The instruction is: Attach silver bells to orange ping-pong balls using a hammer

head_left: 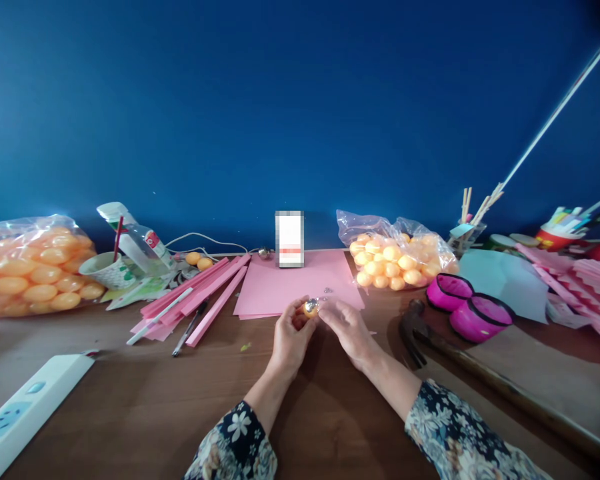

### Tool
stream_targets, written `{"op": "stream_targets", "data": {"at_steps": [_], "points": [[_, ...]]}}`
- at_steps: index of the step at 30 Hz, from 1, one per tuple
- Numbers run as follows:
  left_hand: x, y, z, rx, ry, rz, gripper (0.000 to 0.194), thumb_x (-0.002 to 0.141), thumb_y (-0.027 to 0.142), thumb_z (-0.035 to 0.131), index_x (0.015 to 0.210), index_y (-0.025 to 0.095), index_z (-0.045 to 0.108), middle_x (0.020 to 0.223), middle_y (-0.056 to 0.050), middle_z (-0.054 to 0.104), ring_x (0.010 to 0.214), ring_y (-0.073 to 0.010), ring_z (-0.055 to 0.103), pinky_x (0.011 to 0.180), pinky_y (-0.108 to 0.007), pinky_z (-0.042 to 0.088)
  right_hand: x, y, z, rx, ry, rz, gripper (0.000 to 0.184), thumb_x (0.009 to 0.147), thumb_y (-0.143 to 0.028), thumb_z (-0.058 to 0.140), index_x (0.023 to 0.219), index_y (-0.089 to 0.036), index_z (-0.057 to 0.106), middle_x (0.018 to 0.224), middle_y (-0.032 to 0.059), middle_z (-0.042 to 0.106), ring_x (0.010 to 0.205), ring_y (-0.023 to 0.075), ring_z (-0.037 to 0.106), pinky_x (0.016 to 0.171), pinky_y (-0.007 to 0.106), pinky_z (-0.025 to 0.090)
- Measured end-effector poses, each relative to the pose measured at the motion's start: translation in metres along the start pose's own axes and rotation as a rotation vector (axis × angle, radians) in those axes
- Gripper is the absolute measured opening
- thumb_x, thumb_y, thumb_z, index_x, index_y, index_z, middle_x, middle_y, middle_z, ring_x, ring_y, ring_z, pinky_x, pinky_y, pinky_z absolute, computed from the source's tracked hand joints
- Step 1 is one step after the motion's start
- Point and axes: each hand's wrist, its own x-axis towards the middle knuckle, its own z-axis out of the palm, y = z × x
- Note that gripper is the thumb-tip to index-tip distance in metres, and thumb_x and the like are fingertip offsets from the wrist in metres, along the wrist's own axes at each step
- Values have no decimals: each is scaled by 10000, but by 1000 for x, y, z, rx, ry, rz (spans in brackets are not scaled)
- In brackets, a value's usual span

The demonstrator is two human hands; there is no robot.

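Observation:
My left hand (291, 337) is closed around a small ball (311, 307), holding it between thumb and fingers. The ball looks orange below, with a shiny silver patch facing up. From the right, my right hand (347, 330) reaches to the ball's side, its thumb and fingertips brought together in a pinch. Whatever those fingertips grip is too small to make out. Both hands are just above the front edge of pink paper sheets (265, 287). A few tiny silvery bits (329, 290) lie on the paper just beyond my right fingers.
Bags of orange balls stand left (45, 273) and right (390, 263). Pink strips (200, 293) and a pen (190, 327) lie left, behind a power strip (35, 400). A hammer (470, 360) and magenta black-rimmed pouches (483, 319) are right. A blurred-out upright object (290, 239) stands behind.

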Motion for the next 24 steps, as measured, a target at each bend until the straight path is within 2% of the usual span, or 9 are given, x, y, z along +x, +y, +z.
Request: {"op": "stream_targets", "data": {"at_steps": [9, 24], "points": [[-1, -1, 0, 7, 16, 1, 490, 636, 172, 688, 1101, 157, 535, 872, -56, 667, 794, -145, 635, 712, -229, 492, -1, -1, -1, 0, -53, -53, 202, 767, -363, 596, 848, -182, 636, 893, 38, 652, 902, 197, 571, 860, 325, 414], [-1, 1, 1, 12, 36, 15, 456, 632, 150, 691, 1066, 157, 549, 877, -61, 676, 794, -152, 647, 715, -233, 502, -1, -5, 1, -40, -39, -27, 242, 748, -395, 605, 819, -168, 649, 912, 58, 667, 914, 213, 580, 862, 336, 418]]}}
